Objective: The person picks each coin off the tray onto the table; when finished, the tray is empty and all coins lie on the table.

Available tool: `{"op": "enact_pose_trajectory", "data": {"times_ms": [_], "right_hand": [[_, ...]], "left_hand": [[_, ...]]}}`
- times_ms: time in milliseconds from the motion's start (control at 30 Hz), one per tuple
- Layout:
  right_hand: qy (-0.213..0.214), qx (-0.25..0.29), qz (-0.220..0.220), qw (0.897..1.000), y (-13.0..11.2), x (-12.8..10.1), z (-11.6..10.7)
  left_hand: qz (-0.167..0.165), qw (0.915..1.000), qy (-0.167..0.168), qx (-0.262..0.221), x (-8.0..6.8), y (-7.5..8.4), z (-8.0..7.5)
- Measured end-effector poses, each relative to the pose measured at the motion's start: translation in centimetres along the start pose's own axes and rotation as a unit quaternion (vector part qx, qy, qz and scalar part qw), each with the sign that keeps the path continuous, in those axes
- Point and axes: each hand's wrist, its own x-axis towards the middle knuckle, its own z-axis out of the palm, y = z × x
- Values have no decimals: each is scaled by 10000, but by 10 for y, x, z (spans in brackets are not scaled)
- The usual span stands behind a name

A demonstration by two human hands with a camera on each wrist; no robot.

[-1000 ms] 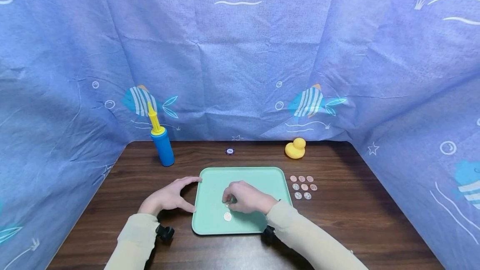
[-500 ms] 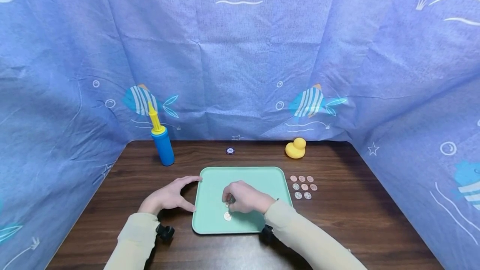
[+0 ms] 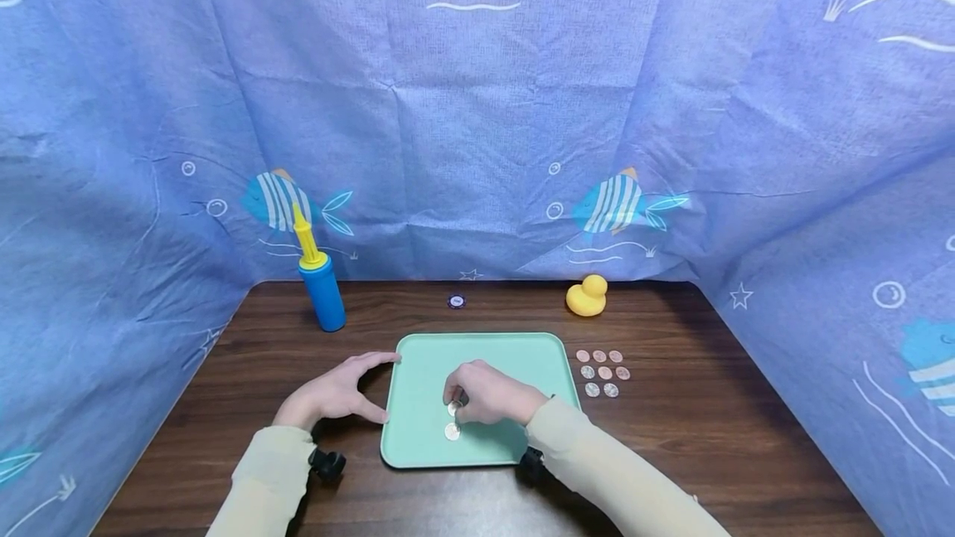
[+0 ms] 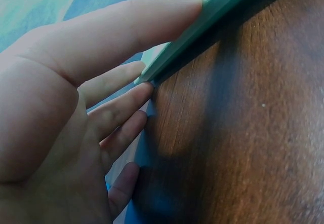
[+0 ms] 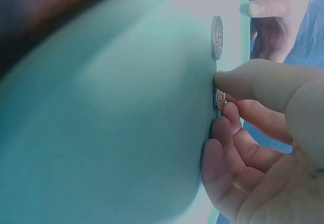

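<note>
A light green tray (image 3: 515, 355) lies on the dark wooden table. My left hand (image 3: 334, 392) touches its left edge with spread thumb and forefinger; the left wrist view shows these extended fingers (image 4: 126, 24) at the rim. Over the tray's middle, my right hand (image 3: 488, 392) pinches a silvery coin (image 5: 220, 100) between thumb and curled fingers, low at the tray surface. Part of that coin is hidden behind the fingertips. A second silvery coin (image 3: 452, 432) lies flat on the tray, just nearer to me.
Right of the tray, several copper and silver coins (image 3: 605, 373) lie in rows on the table (image 3: 694, 404). At the back stand a blue and yellow hand pump (image 3: 324, 297), a dark poker chip (image 3: 457, 302) and a yellow rubber duck (image 3: 586, 298). A blue fish-print cloth (image 3: 477, 139) hangs behind.
My right fingers have shifted very slightly, and a little more of the pinched coin shows. My left hand keeps its place at the tray edge.
</note>
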Motion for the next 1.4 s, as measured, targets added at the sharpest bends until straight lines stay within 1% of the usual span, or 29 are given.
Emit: {"op": "enact_pose_trajectory", "data": {"times_ms": [200,300,567,733,900,1133,1400], "right_hand": [[-110,-140,-190,9997,0,-1,-2],[-89,-159,-274,9995,1,-1,-3],[190,-112,-693,9974,9,-6,1],[284,37,-810,9963,14,-10,3],[369,330,-846,9952,16,-15,0],[357,884,-753,9926,24,-22,-4],[468,1473,-509,9867,39,-35,-6]], "left_hand": [[-30,10000,-3,23,-1,0,0],[-37,10000,1,-4,-1,0,0],[-68,10000,10,-39,-3,0,0],[-61,10000,13,-21,-2,1,0],[-54,10000,12,-15,-1,1,-1],[1,10000,-32,-24,0,2,-2],[26,10000,-37,-8,0,2,-1]]}}
